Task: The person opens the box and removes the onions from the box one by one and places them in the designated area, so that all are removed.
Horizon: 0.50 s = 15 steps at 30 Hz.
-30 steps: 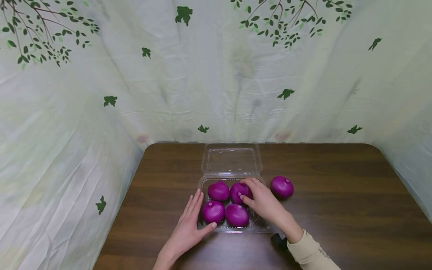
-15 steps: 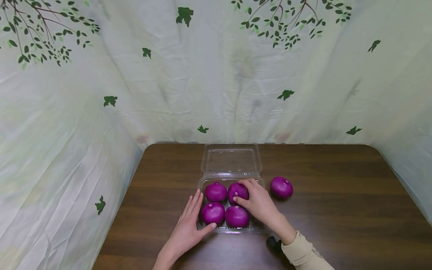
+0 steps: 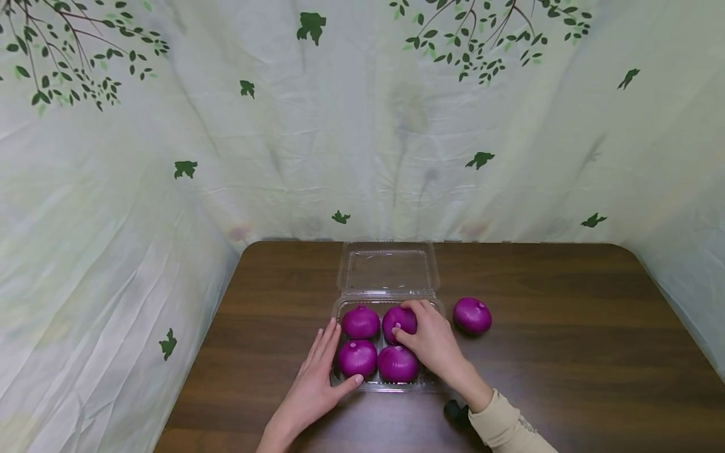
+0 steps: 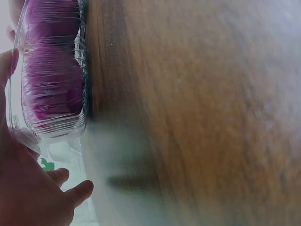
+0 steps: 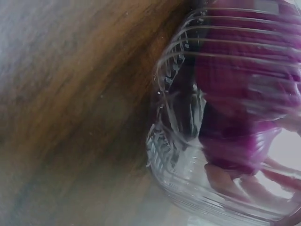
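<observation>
A clear plastic clamshell container [image 3: 391,389] lies unfolded on the table, with several red onions in its base. My right hand [image 3: 435,340] grips the back right onion [image 3: 396,322] inside the container, thumb in front and fingers behind. Beside it sits the back left onion [image 3: 360,322]; nearer me are the front left onion [image 3: 357,358] and the front right onion [image 3: 398,363]. My left hand [image 3: 317,384] rests along the container's left side, fingers extended, thumb at the front rim. Through the plastic, the right wrist view shows the right fingers [image 5: 225,183] under the gripped onion [image 5: 240,146].
One loose red onion [image 3: 472,316] sits on the wooden table [image 3: 555,352], right of the container. The container's lid [image 3: 389,270] lies folded back towards the far edge. A leaf-printed curtain [image 3: 368,126] hangs behind the table. A black object [image 3: 455,410] shows at the right wrist.
My right hand has shifted slightly left with the back right onion. The back left onion has moved left, closer to the container's wall. My left hand has stayed in place.
</observation>
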Available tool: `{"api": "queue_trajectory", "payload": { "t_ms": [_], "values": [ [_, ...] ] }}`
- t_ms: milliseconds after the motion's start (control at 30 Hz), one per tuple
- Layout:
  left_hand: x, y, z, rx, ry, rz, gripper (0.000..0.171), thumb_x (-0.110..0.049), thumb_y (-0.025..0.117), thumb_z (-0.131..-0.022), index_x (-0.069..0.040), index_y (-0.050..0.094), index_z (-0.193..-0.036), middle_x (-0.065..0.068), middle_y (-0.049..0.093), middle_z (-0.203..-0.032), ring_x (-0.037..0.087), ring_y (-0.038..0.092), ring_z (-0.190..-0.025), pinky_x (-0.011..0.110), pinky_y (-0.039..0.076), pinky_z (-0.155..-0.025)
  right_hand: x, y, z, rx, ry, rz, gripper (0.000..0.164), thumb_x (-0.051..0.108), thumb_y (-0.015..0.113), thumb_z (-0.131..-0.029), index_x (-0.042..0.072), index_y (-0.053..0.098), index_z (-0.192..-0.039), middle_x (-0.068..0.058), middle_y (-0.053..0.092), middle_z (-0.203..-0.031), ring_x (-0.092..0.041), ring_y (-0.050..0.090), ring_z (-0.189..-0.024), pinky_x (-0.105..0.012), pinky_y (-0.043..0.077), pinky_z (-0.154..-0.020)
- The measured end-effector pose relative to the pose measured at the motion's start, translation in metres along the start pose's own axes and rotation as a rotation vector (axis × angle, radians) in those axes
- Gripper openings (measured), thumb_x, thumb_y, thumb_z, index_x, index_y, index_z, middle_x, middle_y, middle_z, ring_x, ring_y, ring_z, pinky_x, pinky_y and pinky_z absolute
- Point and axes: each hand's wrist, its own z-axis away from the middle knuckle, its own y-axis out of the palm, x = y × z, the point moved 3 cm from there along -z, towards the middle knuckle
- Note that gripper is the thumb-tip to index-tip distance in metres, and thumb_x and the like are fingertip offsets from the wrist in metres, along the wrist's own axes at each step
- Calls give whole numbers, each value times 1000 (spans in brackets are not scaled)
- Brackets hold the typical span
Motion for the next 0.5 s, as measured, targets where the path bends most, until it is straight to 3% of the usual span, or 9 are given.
{"api": "queue_trajectory", "payload": {
  "t_ms": [500],
  "values": [
    [0,0,-1,6,2,-11,100,-61,69,-83,-21,18,-159,-8,6,-164,33,9,-149,67,21,-109,-3,-5,3,-49,44,-143,47,29,83,-78,15,66,-119,-2,63,-114,-22,61,-102,-39,52,-84]
  ]
}}
